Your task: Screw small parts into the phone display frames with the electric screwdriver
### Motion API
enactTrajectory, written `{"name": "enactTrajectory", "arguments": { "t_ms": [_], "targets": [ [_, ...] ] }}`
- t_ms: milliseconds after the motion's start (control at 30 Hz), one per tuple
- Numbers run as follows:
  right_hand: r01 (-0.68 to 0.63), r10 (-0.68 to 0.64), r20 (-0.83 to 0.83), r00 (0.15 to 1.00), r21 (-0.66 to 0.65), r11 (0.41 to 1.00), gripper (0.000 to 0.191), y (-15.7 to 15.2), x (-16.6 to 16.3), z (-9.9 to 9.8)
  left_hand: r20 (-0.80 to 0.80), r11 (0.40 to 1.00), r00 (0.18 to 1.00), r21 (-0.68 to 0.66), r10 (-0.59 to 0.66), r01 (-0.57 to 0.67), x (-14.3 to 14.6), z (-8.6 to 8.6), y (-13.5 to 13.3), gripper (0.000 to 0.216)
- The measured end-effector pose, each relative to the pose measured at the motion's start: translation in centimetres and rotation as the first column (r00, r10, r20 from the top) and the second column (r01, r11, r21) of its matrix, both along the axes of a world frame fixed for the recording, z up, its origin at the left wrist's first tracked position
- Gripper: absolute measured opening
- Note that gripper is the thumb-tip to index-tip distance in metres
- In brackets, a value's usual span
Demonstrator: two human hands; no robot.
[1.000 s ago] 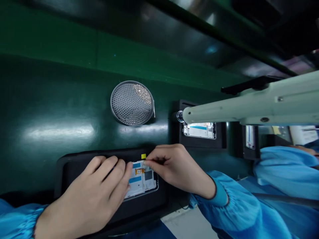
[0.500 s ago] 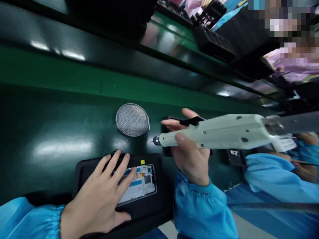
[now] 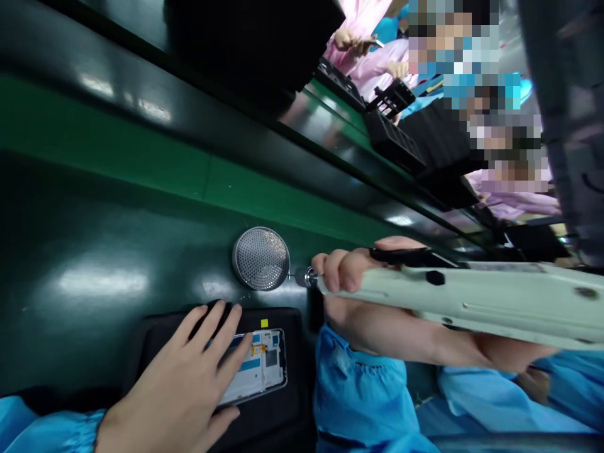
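My right hand (image 3: 346, 277) is wrapped round the front of a pale green electric screwdriver (image 3: 476, 305), which lies nearly level and points left. Its bit is at the right rim of a round perforated metal dish (image 3: 259, 259); whether they touch I cannot tell. Small shiny pieces, perhaps screws, glint in the dish's upper right. My left hand (image 3: 182, 371) lies with fingers spread over the left part of an opened phone body (image 3: 264, 365), hiding that end. The phone rests on a black padded tray (image 3: 295, 402), with a yellow tab (image 3: 264, 323) at its upper edge.
Beneath is a dark green bench (image 3: 108, 258) with a raised ledge behind it. Black boxes (image 3: 396, 141) stand across the back. A co-worker's blue sleeve (image 3: 476, 390) is close on the right, and people in pink are at work beyond.
My right fingers, stretched out before, have closed round the screwdriver, and its bit has come up to the dish's rim. The camera view has tilted. My left hand stays on the phone.
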State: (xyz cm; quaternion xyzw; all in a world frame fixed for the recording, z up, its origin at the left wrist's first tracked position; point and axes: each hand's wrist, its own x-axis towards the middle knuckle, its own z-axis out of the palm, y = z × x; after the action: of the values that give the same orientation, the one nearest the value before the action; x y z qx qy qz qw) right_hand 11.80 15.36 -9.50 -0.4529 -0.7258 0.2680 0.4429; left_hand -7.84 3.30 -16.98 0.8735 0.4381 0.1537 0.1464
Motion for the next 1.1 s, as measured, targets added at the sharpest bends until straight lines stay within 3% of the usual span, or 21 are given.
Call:
{"name": "enactTrajectory", "arguments": {
  "t_ms": [67,133,300,400,733,1100],
  "targets": [
    [-0.022,0.021,-0.235,0.972,-0.001,1.0,0.071,0.4,-0.7,-1.0,0.005,1.0,1.0,0.015,0.008,-0.008,0.1,0.1,0.1,0.068],
    [-0.084,0.075,-0.371,0.926,-0.009,0.996,0.071,0.9,-1.3,-2.2,0.009,0.999,1.0,0.04,0.016,-0.016,0.2,0.2,0.2,0.068],
    [-0.212,0.151,-0.492,0.857,-0.069,0.975,0.025,1.9,-2.0,-3.7,0.02,0.996,1.0,0.083,0.011,-0.013,0.4,0.1,0.7,0.066],
    [-0.221,0.129,-0.561,0.818,-0.099,0.97,0.019,2.0,-2.2,-3.8,0.01,0.998,1.0,0.069,0.003,-0.003,0.4,0.0,0.7,0.064],
    [-0.196,0.089,-0.622,0.778,-0.105,0.975,0.022,2.1,-2.0,-4.3,0.009,0.998,1.0,0.065,0.004,-0.004,0.5,-0.1,0.7,0.064],
    [-0.156,0.075,-0.594,0.801,-0.086,0.984,0.019,2.2,-2.5,-4.4,0.006,0.996,1.0,0.086,0.008,-0.008,0.4,0.1,0.5,0.065]
  ]
}}
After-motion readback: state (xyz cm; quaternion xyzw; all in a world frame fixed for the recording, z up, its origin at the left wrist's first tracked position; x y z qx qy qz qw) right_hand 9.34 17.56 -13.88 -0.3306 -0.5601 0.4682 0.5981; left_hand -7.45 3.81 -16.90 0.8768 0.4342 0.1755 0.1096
